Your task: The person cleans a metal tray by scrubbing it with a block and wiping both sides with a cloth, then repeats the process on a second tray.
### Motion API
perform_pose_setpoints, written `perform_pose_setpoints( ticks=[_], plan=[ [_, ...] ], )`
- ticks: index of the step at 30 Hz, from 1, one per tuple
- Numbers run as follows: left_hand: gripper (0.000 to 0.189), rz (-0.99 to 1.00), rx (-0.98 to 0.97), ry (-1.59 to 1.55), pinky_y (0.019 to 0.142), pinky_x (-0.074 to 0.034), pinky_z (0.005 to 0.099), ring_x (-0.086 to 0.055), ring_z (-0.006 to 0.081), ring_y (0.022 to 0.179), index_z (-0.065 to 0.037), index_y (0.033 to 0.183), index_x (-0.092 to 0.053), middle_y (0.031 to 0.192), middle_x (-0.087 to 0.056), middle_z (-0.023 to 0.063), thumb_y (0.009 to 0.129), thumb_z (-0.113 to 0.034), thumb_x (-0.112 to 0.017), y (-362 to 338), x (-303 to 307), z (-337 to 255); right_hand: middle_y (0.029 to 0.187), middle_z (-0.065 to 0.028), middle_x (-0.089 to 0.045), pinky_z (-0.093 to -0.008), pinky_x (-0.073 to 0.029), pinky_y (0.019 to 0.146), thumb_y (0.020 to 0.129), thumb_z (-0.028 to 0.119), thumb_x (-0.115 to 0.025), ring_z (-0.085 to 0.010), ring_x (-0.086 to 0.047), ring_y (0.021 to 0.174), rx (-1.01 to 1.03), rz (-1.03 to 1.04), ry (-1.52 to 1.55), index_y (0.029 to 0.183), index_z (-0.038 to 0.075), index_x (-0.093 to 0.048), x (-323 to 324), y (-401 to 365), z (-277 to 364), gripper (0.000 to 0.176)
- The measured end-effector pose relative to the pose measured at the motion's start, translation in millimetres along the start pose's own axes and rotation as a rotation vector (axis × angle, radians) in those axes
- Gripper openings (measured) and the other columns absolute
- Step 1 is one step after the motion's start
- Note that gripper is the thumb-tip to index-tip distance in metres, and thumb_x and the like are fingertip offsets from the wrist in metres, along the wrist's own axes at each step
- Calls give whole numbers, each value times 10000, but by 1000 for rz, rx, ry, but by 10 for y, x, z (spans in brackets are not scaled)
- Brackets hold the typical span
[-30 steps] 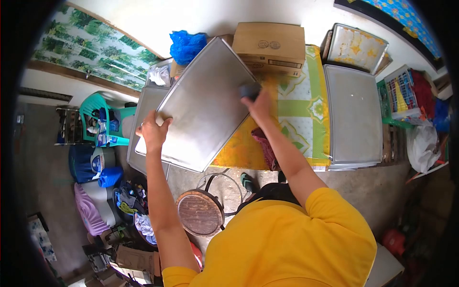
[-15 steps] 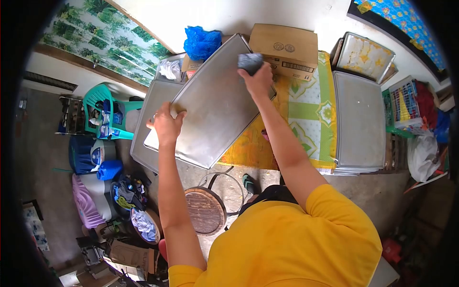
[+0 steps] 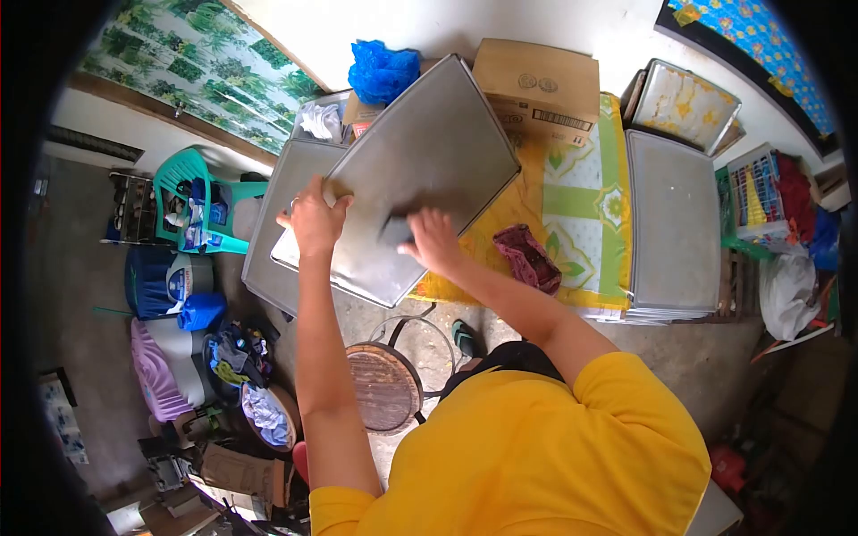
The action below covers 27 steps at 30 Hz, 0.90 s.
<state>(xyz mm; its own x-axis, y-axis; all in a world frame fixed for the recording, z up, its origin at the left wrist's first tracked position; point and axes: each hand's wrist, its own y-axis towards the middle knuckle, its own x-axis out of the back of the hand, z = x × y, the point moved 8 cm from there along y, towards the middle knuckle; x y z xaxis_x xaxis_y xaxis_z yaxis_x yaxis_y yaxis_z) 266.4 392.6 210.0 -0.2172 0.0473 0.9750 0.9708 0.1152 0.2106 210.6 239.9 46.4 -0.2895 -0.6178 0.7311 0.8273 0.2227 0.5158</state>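
A flat grey metal tray [image 3: 438, 134] is held tilted above another grey tray [image 3: 286, 205] at the left. My left hand [image 3: 315, 219] grips its left edge, with the thumb on its face. Pressed on the lower middle of the tray, my right hand [image 3: 432, 239] holds a dark grey pad [image 3: 394, 230], blurred by motion. A crumpled dark red cloth [image 3: 527, 259] lies on the yellow and green patterned tablecloth [image 3: 585, 214], to the right of the held tray.
Behind the tray stand a cardboard box [image 3: 536, 80] and a blue plastic bag [image 3: 382, 71]. More trays [image 3: 675, 223] are stacked at the right. A round wooden stool [image 3: 384, 387] is below, a green chair [image 3: 198, 201] at the left.
My right hand has moved with the pad from the tray's upper right down to its lower middle. The dark red cloth now shows fully. My left hand has hardly moved.
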Motion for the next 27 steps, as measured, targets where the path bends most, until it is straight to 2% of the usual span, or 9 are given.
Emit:
perform_pose_setpoints(
  ticks=[3, 8, 10, 13, 16, 19, 21, 26, 27],
  plan=[
    [447, -65, -31, 6, 901, -294, 636, -644, 300, 903, -150, 1016, -595, 875, -685, 92, 687, -374, -798, -58, 54, -25, 1010, -206, -540, -492, -420, 801, 690, 506, -767, -380, -535, 910, -304, 92, 100, 1019, 7, -534, 58, -137, -376, 642],
    [539, -8, 34, 54, 872, -325, 638, -663, 345, 908, -148, 1102, -601, 928, -705, 128, 682, -424, -793, -36, 41, 3, 988, -190, -532, -490, -409, 790, 691, 521, -759, -366, -529, 924, -642, -336, 121, 1013, 15, -530, 279, -47, -1149, 642],
    [558, 8, 57, 80, 856, -363, 625, -666, 348, 911, -155, 1121, -595, 941, -704, 130, 685, -447, -784, -39, 60, -4, 989, -181, -524, -486, -393, 797, 693, 495, -764, -351, -516, 936, -494, -18, 81, 1026, 14, -521, 150, 45, -394, 633],
    [593, 41, 52, 92, 811, -450, 557, -669, 349, 904, -163, 1149, -581, 947, -703, 129, 690, -489, -765, -50, 102, -17, 998, -173, -519, -481, -381, 797, 702, 490, -754, -340, -505, 947, -199, -23, 134, 1035, 21, -518, -145, -171, 311, 622],
    [632, 39, 4, 76, 755, -509, 478, -672, 347, 899, -176, 1183, -568, 946, -703, 126, 691, -529, -749, -79, 122, 69, 1009, -163, -526, -470, -381, 809, 720, 475, -732, -337, -505, 957, -534, -291, 240, 1019, 50, -544, 180, -115, -115, 553],
    [654, 60, -27, 121, 719, -529, 452, -675, 345, 891, -187, 1209, -563, 939, -704, 125, 692, -547, -740, -40, 136, 17, 1007, -155, -534, -458, -383, 822, 719, 452, -740, -329, -507, 962, -323, 92, 166, 1008, 54, -556, -78, -36, 463, 525],
    [661, 81, -34, 140, 720, -528, 460, -677, 344, 887, -193, 1219, -562, 933, -704, 129, 695, -557, -733, -46, 147, 3, 987, -118, -545, -435, -385, 820, 720, 458, -730, -303, -515, 955, -2, -50, 145, 1019, 54, -568, -139, -254, 980, 528],
    [495, 94, -9, 142, 730, -528, 442, -680, 332, 910, -173, 1096, -592, 966, -707, 118, 733, -479, -732, -153, 265, -82, 960, -82, -544, -405, -371, 797, 722, 450, -723, -261, -521, 925, -361, -220, 101, 1058, 92, -580, 86, -197, 638, 512],
    [494, 105, -6, 155, 731, -527, 442, -679, 333, 911, -174, 1097, -590, 966, -708, 116, 735, -480, -730, -152, 256, -82, 953, -79, -544, -402, -369, 791, 720, 453, -723, -258, -520, 917, -236, -152, 72, 1055, 91, -580, -4, -231, 795, 514]
  ],
)
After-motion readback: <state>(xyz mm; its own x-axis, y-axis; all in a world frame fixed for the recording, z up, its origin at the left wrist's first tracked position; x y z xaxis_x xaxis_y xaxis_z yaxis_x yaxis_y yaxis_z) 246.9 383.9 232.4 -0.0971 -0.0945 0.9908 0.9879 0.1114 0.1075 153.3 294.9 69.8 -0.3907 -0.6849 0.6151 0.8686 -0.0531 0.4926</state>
